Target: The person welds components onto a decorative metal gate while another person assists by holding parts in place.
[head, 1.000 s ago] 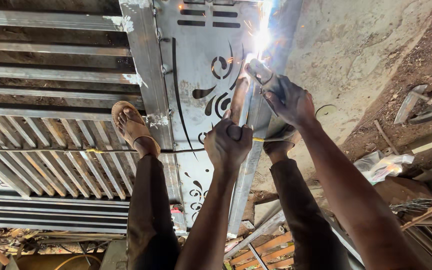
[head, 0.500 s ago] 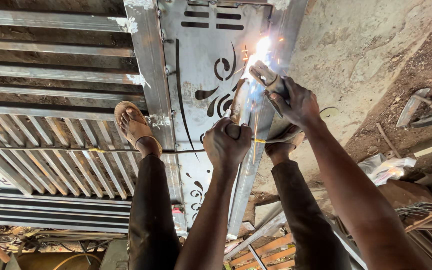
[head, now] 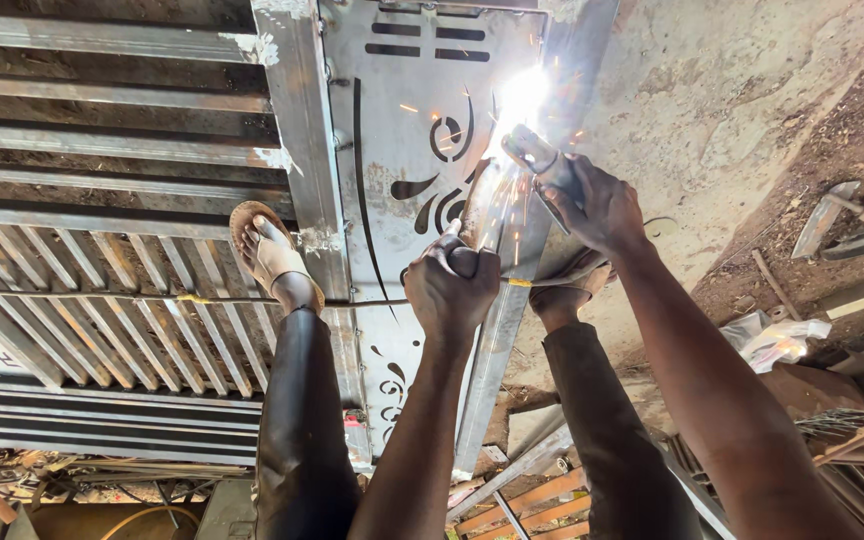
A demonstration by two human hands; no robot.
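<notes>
Mid-weld: right hand (head: 597,205) clamped on electrode holder (head: 537,158), arc sparking on metal bar (head: 500,330); left hand (head: 452,285) fisted around that bar. Seam unfinished, seemingly.

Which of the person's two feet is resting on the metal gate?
The sandalled foot on the image's left, planted on the slatted gate; the other foot stands beside the decorative panel.

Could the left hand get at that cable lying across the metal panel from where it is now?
Probably yes. The left hand is clenched on a tool just above the cable, which lies bare on the panel; but it would have to let go first.
</notes>
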